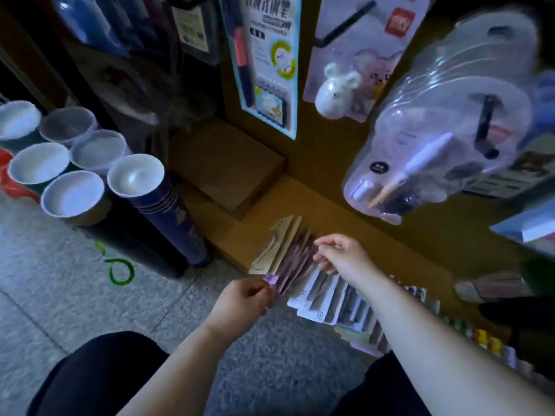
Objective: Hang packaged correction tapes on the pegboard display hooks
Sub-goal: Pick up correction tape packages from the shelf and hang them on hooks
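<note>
At the foot of the pegboard [327, 163], close to the floor, a fanned bundle of packaged correction tapes [285, 253] is held between both hands. Left hand [244, 298]: fingers curled, pinching the bundle's near lower corner, apparently to anchor the cards so the fan does not spill. Right hand [341, 253]: thumb and fingertips closed on the upper edges of the rear cards, a hold suited either to leafing through the fan or to separating one package; which of the two cannot be told. More packages [327, 304] stand on edge in a row along the pegboard's base, presumably stock waiting its turn. High on the pegboard, a black hook [345, 24] projects through a card bearing a white mouse-shaped item [333, 91]; towards the pegboard's right edge, a second hook [485, 127] carries clear blister packs [435, 121]. Left of the pegboard stand stacks of paper cups [75, 163]. Judged stage: selection, with nothing from the bundle hung yet. The next move would require lifting one card well up the pegboard and threading its hang hole, too blurred to see, onto a hook
</note>
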Action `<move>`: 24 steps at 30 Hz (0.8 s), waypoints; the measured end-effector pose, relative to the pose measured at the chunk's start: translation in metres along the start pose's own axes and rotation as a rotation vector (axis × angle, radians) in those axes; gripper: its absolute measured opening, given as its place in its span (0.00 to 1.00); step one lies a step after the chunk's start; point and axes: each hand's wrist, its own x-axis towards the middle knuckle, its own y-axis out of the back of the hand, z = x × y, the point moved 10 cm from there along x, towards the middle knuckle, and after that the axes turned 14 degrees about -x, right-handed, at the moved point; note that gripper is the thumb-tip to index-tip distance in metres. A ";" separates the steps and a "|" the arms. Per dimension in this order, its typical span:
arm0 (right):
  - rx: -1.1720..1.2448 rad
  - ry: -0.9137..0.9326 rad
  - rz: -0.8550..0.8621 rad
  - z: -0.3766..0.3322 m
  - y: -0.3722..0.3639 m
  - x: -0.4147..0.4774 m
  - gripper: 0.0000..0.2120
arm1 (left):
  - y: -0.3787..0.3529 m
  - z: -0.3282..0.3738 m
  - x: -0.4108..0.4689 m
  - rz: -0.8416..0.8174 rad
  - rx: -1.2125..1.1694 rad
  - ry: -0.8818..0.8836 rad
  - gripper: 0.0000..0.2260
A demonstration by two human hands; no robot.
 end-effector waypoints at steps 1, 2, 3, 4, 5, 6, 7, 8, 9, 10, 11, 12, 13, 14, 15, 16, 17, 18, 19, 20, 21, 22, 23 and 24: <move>0.007 -0.005 0.003 0.004 0.001 -0.004 0.13 | -0.006 -0.002 -0.003 -0.015 0.012 0.007 0.13; 0.018 -0.008 0.007 0.007 0.003 -0.007 0.11 | -0.010 -0.004 -0.006 -0.020 0.019 0.011 0.13; 0.034 -0.005 0.017 0.007 0.005 -0.011 0.09 | -0.013 -0.005 -0.011 -0.020 0.027 0.009 0.14; 0.042 0.004 0.033 0.007 0.009 -0.016 0.08 | -0.014 -0.005 -0.016 -0.011 0.035 0.001 0.14; 0.051 0.015 0.057 0.006 0.012 -0.021 0.08 | -0.014 -0.003 -0.020 0.000 0.044 -0.013 0.15; 0.072 0.030 0.086 0.006 0.016 -0.028 0.08 | -0.013 0.000 -0.026 0.014 0.059 -0.034 0.16; 0.093 0.040 0.105 0.007 0.018 -0.036 0.09 | -0.011 0.000 -0.032 0.027 0.076 -0.048 0.16; 0.112 0.047 0.115 0.008 0.017 -0.046 0.10 | -0.009 0.000 -0.039 0.039 0.093 -0.058 0.17; 0.125 0.053 0.118 0.011 0.015 -0.056 0.10 | -0.008 0.000 -0.047 0.048 0.105 -0.063 0.17; 0.131 0.059 0.118 0.014 0.014 -0.066 0.11 | -0.006 -0.001 -0.056 0.061 0.110 -0.066 0.17; 0.131 0.064 0.122 0.017 0.013 -0.076 0.10 | -0.004 -0.001 -0.065 0.075 0.110 -0.069 0.17; 0.132 0.067 0.134 0.020 0.014 -0.086 0.09 | -0.002 -0.001 -0.074 0.094 0.108 -0.076 0.17; 0.142 0.071 0.152 0.023 0.015 -0.094 0.08 | 0.000 -0.001 -0.082 0.115 0.111 -0.088 0.18; 0.157 0.072 0.165 0.026 0.017 -0.104 0.07 | 0.002 0.000 -0.090 0.134 0.115 -0.102 0.18; 0.170 0.073 0.174 0.028 0.019 -0.114 0.07 | 0.003 0.001 -0.099 0.151 0.110 -0.117 0.19; 0.175 0.078 0.178 0.029 0.020 -0.125 0.07 | 0.004 0.003 -0.108 0.166 0.089 -0.133 0.19; 0.170 0.086 0.179 0.030 0.021 -0.134 0.08 | 0.005 0.004 -0.115 0.180 0.062 -0.150 0.19; 0.157 0.094 0.179 0.031 0.023 -0.143 0.08 | 0.006 0.005 -0.122 0.194 0.038 -0.168 0.19; 0.145 0.102 0.181 0.031 0.024 -0.150 0.08 | 0.005 0.007 -0.128 0.203 0.025 -0.184 0.19; 0.137 0.108 0.184 0.032 0.025 -0.157 0.08 | 0.004 0.009 -0.134 0.205 0.024 -0.196 0.19; 0.135 0.112 0.186 0.034 0.026 -0.162 0.08 | 0.001 0.011 -0.138 0.203 0.029 -0.204 0.19; 0.140 0.113 0.186 0.036 0.026 -0.166 0.08 | -0.002 0.012 -0.141 0.197 0.033 -0.207 0.19; 0.148 0.111 0.184 0.038 0.025 -0.169 0.07 | -0.006 0.014 -0.143 0.191 0.037 -0.210 0.18; 0.155 0.107 0.181 0.042 0.024 -0.171 0.07 | -0.009 0.015 -0.143 0.184 0.036 -0.211 0.18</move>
